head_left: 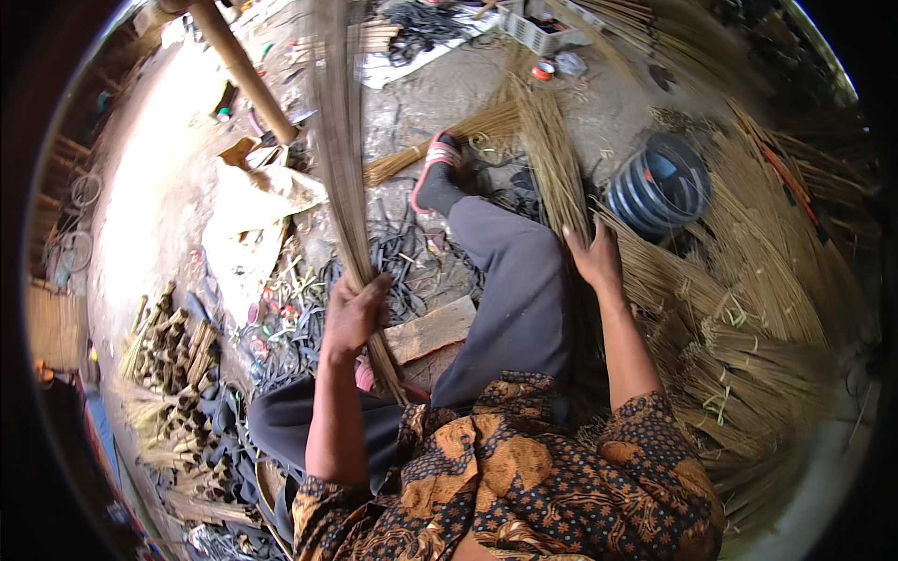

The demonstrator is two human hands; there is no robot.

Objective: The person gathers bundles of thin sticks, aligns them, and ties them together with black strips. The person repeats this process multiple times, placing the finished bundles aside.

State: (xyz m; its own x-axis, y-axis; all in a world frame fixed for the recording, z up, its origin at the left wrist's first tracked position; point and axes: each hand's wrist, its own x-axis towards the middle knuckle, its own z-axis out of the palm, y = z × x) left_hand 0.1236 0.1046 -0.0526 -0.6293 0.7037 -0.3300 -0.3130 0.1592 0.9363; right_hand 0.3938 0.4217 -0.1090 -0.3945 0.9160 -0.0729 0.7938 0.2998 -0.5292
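My left hand point(357, 313) is closed around a bundle of thin sticks point(337, 140). The bundle stands upright over my left leg, its long upper part blurred and fanned toward the top edge. Beside my right knee, my right hand point(596, 257) has its thumb and fingers apart and grips nothing visible. Its fingertips are close to the lower end of a loose sheaf of long thin sticks point(550, 136) that lies on the ground; whether they touch it I cannot tell. A tied stick bundle point(402, 164) lies by my sandalled foot.
A dark ribbed bucket point(659, 187) stands to the right, among heaps of tied stick bundles point(762, 360). Short bundles point(187, 346) pile up at left. Black strips point(398, 266) and a wooden board point(430, 329) lie between my legs. A bamboo post point(243, 70) rises at far left.
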